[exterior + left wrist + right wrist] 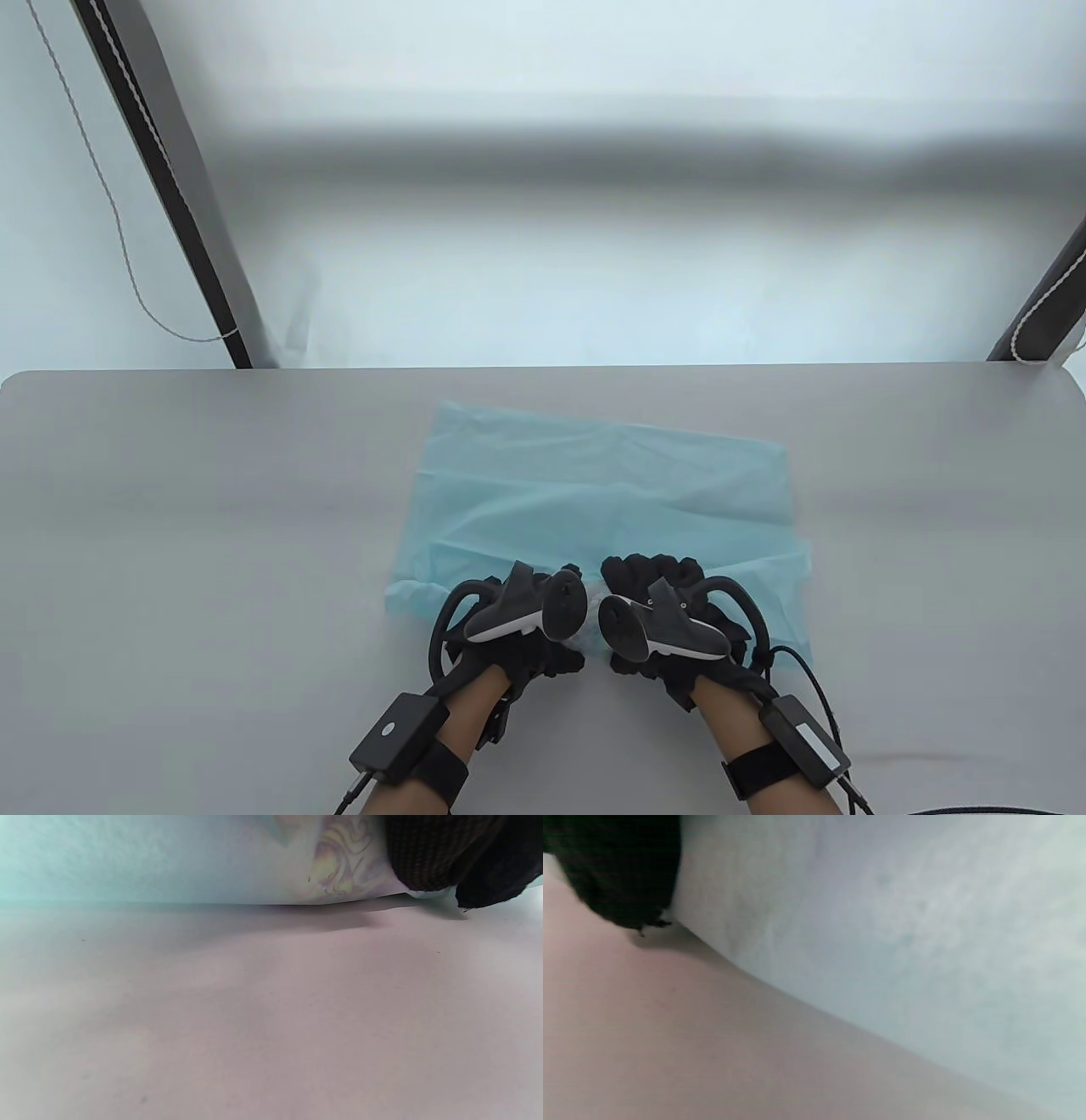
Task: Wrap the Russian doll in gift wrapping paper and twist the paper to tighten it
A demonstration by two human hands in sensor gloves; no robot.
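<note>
A sheet of light blue wrapping paper (611, 492) lies spread on the grey table (212, 509). My left hand (530, 645) and right hand (657, 581) sit side by side at its near edge, fingers curled over a raised fold of paper between them. In the left wrist view the paper (148, 857) stands up like a wall. The doll (339, 866) shows through it as a swirled yellow and pink pattern, beside my gloved fingers (441, 853). The right wrist view shows a gloved finger (619, 866) against the paper (903, 921). In the table view the doll is hidden.
Dark frame posts stand behind the table at back left (170, 187) and back right (1044, 297). A thin cord (110, 212) hangs by the left post. Bare table lies left and right of the paper. Cables run from the boxes on both wrists.
</note>
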